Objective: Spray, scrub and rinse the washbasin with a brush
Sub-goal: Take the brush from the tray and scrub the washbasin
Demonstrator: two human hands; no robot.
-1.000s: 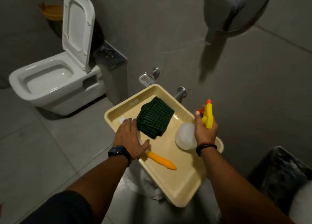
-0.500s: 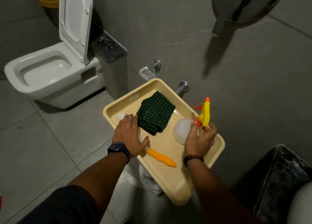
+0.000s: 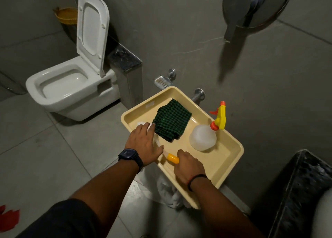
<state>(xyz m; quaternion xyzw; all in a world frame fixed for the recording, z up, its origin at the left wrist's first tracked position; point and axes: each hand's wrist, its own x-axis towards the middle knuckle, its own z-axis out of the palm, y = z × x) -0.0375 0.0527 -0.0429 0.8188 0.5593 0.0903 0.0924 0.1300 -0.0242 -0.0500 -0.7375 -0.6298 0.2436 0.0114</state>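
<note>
Lying in the tray (image 3: 231, 158), the brush (image 3: 172, 158) shows an orange handle.

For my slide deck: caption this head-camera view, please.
Right hand grasps the orange-handled brush in a cream plastic tray; left hand rests alongside.

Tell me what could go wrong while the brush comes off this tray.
The tray seems perched on white cloth, so pressing by the left hand could tip it. The upright spray bottle near the far rim could topple. The right hand covers the brush handle; its head may snag the green cloth.
</note>
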